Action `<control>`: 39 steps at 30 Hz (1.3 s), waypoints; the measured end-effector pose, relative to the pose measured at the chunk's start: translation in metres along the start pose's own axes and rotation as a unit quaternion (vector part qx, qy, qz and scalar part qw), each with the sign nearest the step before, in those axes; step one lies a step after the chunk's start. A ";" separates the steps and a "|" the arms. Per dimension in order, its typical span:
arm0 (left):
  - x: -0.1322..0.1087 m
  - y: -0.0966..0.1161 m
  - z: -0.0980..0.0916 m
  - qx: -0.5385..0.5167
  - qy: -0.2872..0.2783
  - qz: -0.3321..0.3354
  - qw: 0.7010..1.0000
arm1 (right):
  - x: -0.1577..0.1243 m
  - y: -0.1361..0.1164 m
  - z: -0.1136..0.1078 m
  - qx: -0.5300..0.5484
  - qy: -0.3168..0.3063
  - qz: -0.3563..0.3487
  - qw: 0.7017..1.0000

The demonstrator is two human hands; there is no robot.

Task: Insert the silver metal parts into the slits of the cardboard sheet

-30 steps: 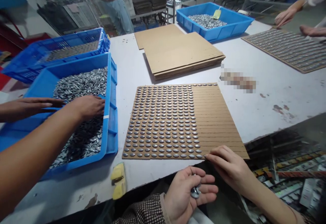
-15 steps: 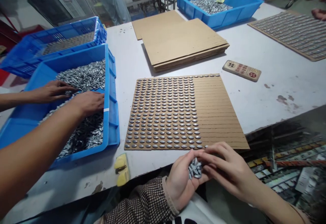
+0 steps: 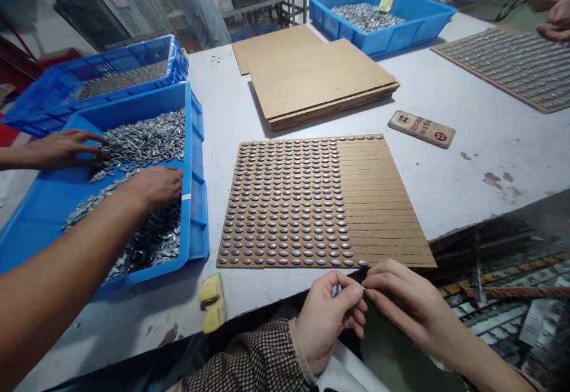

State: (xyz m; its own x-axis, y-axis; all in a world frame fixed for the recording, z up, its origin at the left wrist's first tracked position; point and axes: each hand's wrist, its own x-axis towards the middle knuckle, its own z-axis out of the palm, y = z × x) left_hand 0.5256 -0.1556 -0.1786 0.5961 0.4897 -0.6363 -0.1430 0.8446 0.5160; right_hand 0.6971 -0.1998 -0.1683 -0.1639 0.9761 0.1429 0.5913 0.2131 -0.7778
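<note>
My left hand is curled round several small grey spindle-shaped metal pieces, mostly hidden by its fingers. Close beside its thumb tip, my right hand pinches what looks like one such piece, of which only a tiny bit shows. Both hands are just off the near edge of a grooved cardboard sheet. Rows of the same metal pieces cover the sheet's left and middle part, with a few more along its far and near edges. The grooves on its right side are bare.
At left, another person's hands reach into a blue bin of metal pieces. Behind it stands a blue crate. Stacked cardboard, a patterned phone-shaped object, another blue bin, a filled sheet and yellow clips surround the sheet.
My left hand has closed from an open palm over the metal pieces. My right fingers have pinched together beside it. The other person's far hand has moved left in the bin.
</note>
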 end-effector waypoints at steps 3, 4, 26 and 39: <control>0.004 -0.002 0.002 -0.013 0.004 0.000 1.000 | -0.002 0.000 0.002 0.008 -0.002 -0.010 1.000; 0.005 -0.003 0.003 -0.019 0.005 0.002 1.000 | -0.003 0.001 0.002 0.003 -0.004 -0.019 1.000; -0.002 -0.011 0.003 -0.046 -0.051 -0.080 0.994 | 0.033 0.040 -0.012 -0.188 -0.044 0.019 0.981; 0.000 0.013 0.008 -0.148 -0.027 -0.030 0.988 | 0.020 -0.005 -0.006 -0.086 -0.062 -0.035 0.994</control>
State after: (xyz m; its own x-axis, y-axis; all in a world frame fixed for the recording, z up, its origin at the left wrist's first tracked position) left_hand 0.5301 -0.1466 -0.1674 0.6513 0.4311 -0.6245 -0.3266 0.9021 0.2822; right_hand 0.6954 -0.1813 -0.1585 -0.2996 0.9479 0.1085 0.6992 0.2955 -0.6510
